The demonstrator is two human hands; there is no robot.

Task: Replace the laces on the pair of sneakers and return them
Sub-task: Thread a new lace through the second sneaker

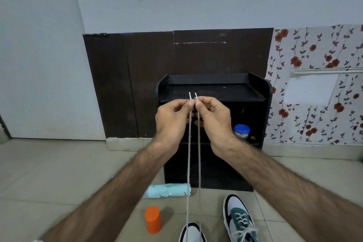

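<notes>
1. Head view, hands: the left hand and right hand are raised side by side, thumbs nearly touching, each pinching one end of a white lace between thumb and forefinger; both tips stand upright just above the fingers.
2. Head view, lace: its two strands run down, close together, to the near sneaker at the bottom edge.
3. Head view, second sneaker: on the floor to the right, laced.
4. Head view, surroundings: a black cabinet stands behind the hands, a blue-lidded jar on its shelf; a pale roll and an orange cup lie on the floor tiles.
</notes>
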